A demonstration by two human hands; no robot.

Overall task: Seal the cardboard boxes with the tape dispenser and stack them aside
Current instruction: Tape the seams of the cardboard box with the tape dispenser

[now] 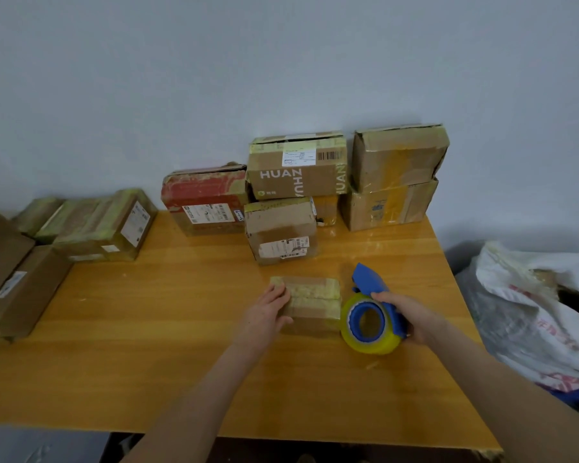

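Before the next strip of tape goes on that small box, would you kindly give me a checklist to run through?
1. The small cardboard box steadied: ok, the left hand holds its left end.
2. The tape dispenser in grip: ok, the right hand grips it beside the box's right end.
3. Tape left on the roll: ok, it looks thick.
4. Loose tape end stuck to the box: cannot tell.
5. Top seam fully covered: cannot tell; yellowish tape crosses it.
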